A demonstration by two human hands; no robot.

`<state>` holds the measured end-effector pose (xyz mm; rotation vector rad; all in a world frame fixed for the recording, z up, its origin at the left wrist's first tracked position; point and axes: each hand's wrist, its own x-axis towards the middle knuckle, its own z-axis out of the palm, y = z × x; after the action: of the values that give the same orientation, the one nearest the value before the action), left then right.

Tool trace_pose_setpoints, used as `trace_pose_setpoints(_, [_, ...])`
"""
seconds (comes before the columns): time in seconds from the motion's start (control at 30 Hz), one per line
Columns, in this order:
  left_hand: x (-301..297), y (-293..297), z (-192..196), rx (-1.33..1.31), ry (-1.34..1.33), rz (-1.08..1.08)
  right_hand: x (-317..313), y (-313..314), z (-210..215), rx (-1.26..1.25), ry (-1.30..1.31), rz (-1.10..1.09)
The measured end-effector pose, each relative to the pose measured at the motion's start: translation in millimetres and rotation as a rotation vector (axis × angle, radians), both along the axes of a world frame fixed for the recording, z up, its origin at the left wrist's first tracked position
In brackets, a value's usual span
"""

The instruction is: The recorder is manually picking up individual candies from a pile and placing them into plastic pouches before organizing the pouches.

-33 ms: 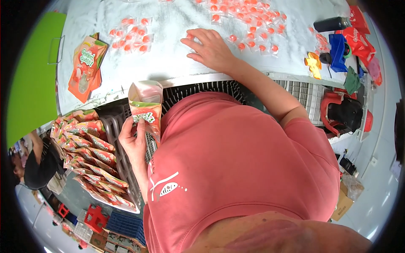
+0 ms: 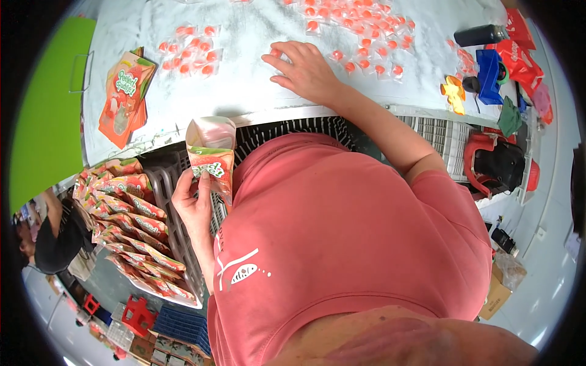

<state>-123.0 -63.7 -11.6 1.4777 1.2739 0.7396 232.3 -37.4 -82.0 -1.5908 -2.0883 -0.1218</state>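
Note:
My left hand is closed round a red and green printed pouch, thumb on its front. The pouch stands upright with its top gaping, showing a pale lining. Over the white table, my right hand has its fingers curled and its thumb apart. Between those fingers a spot of orange-red shows, seemingly a wrapped candy, partly hidden. Beside this hand, to the right, lie many orange-red candies in clear wrappers. A smaller group of wrapped candies lies to the left.
A stack of flat pouches lies at the table's left. Below it, a crate stands beside rows of filled pouches. At the far right are a dark bottle, a blue holder and a yellow item. Another person is at far left.

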Motion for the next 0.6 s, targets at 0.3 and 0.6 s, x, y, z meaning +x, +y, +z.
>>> trace_pose_setpoints(0.3, [7.9, -0.3, -1.0, -0.016, 0.019, -0.014, -2.0, 2.5, 2.4, 0.02, -0.014, -0.064])
trace_pose_setpoints(0.6, [10.5, 0.6, -6.2, -0.009, 0.044, -0.038, -3.3, 1.8, 4.3, 0.021, -0.009, -0.077])
